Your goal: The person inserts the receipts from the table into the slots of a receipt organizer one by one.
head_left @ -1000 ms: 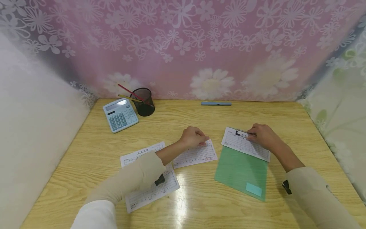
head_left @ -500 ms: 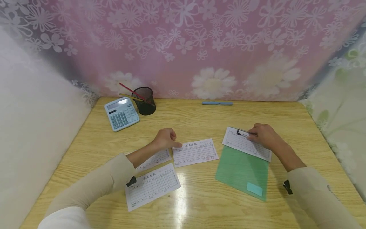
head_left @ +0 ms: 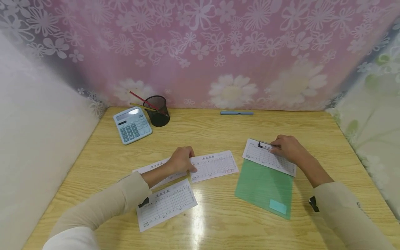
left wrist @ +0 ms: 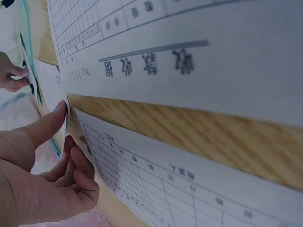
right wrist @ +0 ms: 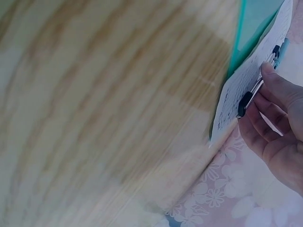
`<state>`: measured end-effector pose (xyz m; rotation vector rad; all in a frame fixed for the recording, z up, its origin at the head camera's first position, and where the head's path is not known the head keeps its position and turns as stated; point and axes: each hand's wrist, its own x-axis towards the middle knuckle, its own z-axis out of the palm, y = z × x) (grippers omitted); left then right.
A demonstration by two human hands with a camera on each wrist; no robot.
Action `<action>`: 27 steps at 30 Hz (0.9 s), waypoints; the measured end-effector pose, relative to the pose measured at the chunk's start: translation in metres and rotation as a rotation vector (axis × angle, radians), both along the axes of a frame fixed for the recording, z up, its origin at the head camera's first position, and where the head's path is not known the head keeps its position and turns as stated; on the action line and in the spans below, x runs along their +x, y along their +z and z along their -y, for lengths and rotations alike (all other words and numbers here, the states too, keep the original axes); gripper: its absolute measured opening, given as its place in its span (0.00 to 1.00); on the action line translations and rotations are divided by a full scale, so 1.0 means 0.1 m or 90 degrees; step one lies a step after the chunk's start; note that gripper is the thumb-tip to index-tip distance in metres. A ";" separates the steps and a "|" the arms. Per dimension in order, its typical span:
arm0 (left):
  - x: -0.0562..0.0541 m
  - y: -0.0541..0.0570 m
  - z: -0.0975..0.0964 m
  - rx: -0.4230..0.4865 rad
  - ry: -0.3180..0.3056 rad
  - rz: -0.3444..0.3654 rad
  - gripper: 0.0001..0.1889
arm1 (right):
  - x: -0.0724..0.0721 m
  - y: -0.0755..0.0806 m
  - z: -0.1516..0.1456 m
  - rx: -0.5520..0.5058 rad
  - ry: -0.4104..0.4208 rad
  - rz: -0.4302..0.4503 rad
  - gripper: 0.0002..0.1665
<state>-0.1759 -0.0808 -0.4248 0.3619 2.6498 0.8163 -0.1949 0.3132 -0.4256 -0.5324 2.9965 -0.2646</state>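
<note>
With thumb and fingers at its left edge, my left hand (head_left: 181, 159) pinches a printed receipt slip (head_left: 215, 166) in the middle of the table. In the left wrist view the thumb (left wrist: 49, 120) and curled fingers meet on that thin paper edge. Two more slips lie by this arm: a left slip (head_left: 157, 164), partly covered by the wrist, and a front slip (head_left: 168, 205). My right hand (head_left: 287, 149) holds the wire clip (right wrist: 245, 101) at the top of a green clipboard (head_left: 264, 182). Under that clip sits another receipt slip (head_left: 256, 154).
A light-blue calculator (head_left: 132, 125) stands at the back left beside a black mesh pen cup (head_left: 160, 116) with pencils. Near the back edge lies a blue pen (head_left: 236, 113). A pale blue label (head_left: 277, 206) marks the clipboard's lower corner. Flowered cloth (head_left: 200, 62) rises behind the table.
My left hand has drawn back leftward from the middle slip's top right, past its top left corner, then down to its left edge, where it pinches it. The right hand stays on the clip.
</note>
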 end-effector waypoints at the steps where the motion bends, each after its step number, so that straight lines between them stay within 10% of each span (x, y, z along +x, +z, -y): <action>1: -0.01 0.00 -0.02 0.002 0.003 -0.003 0.20 | 0.00 0.00 0.00 0.000 0.003 -0.004 0.19; 9: -0.16 -0.07 -0.10 0.018 0.017 0.011 0.06 | 0.00 0.00 -0.01 -0.013 0.011 -0.004 0.19; 27: -0.25 -0.09 -0.02 0.256 0.121 0.197 0.11 | 0.00 -0.02 -0.02 -0.024 -0.002 0.011 0.19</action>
